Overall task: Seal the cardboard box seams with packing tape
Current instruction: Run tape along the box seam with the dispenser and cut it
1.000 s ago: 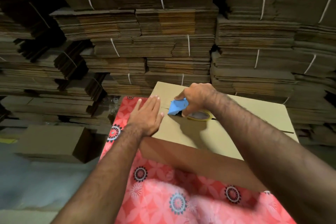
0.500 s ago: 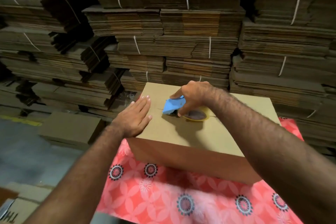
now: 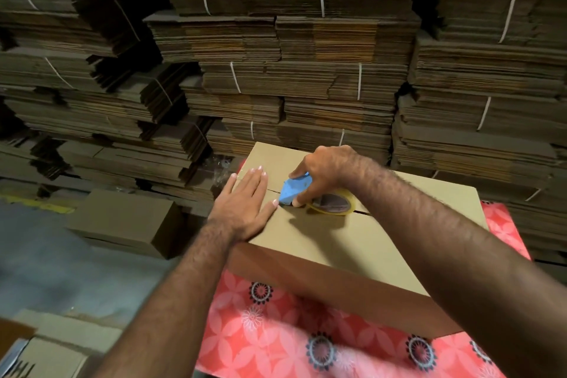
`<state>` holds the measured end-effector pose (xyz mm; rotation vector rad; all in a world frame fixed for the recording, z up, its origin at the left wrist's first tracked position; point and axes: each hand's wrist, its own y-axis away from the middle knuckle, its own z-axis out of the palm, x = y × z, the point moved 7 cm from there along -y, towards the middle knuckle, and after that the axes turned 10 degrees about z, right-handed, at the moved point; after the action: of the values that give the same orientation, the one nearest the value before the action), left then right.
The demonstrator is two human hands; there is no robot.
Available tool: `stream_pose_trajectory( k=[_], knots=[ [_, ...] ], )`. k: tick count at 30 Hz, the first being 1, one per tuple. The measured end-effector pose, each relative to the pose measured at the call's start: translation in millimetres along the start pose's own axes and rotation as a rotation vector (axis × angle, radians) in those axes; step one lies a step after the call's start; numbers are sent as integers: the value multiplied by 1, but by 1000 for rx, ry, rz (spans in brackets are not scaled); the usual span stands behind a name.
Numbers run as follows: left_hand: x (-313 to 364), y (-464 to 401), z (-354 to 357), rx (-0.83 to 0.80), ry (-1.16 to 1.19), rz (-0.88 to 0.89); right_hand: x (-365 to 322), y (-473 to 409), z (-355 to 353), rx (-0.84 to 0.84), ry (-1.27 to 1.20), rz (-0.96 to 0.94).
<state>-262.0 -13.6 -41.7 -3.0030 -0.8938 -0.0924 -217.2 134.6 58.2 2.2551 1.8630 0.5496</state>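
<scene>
A closed cardboard box (image 3: 343, 242) sits on a table with a red flowered cloth (image 3: 276, 331). Its top seam runs left to right, open to the right of the tape roll. My right hand (image 3: 325, 172) grips a blue tape dispenser (image 3: 293, 190) with a roll of clear packing tape (image 3: 334, 202), pressed on the seam near the box's left end. My left hand (image 3: 245, 205) lies flat, fingers spread, on the left end of the box top, its thumb touching the dispenser's tip.
Bundled stacks of flat cardboard (image 3: 306, 70) fill the whole background right behind the box. A smaller closed box (image 3: 122, 221) stands on the floor to the left. More cardboard (image 3: 46, 347) lies at the bottom left.
My left hand slid right along the box top until its thumb met the dispenser. The view shifted left, and the right hand kept the dispenser on the seam.
</scene>
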Motion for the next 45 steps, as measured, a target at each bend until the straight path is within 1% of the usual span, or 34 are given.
stream_pose_trajectory(
  k=[5, 7, 13, 17, 20, 24, 27, 30, 36, 41, 45],
  knots=[
    [-6, -1, 5, -49, -40, -26, 20, 13, 1, 41, -22, -35],
    [-4, -1, 6, -67, -32, -20, 37, 24, 8, 20, -10, -35],
    [-7, 0, 5, -61, -46, -14, 112, 68, 39, -55, 9, 91],
    [-2, -2, 5, -54, -78, -3, 104, 68, 39, -23, 78, 86],
    [3, -3, 1, -67, -74, -40, 104, 65, 38, -10, 49, 114],
    [56, -13, 0, -124, -37, 57, 105, 68, 38, -34, 11, 148],
    [92, -24, 8, -132, 19, 74, 103, 68, 40, -47, 11, 165],
    [115, -31, 15, -133, 26, 99, 103, 66, 41, -43, 18, 156],
    [117, -31, 20, -135, 17, 81, 105, 66, 43, -18, 15, 136],
    [117, -29, 22, -172, 20, 61, 118, 79, 50, -4, -15, 110],
    [117, -28, 22, -169, 15, 63, 132, 92, 56, 1, -27, 103]
  ],
)
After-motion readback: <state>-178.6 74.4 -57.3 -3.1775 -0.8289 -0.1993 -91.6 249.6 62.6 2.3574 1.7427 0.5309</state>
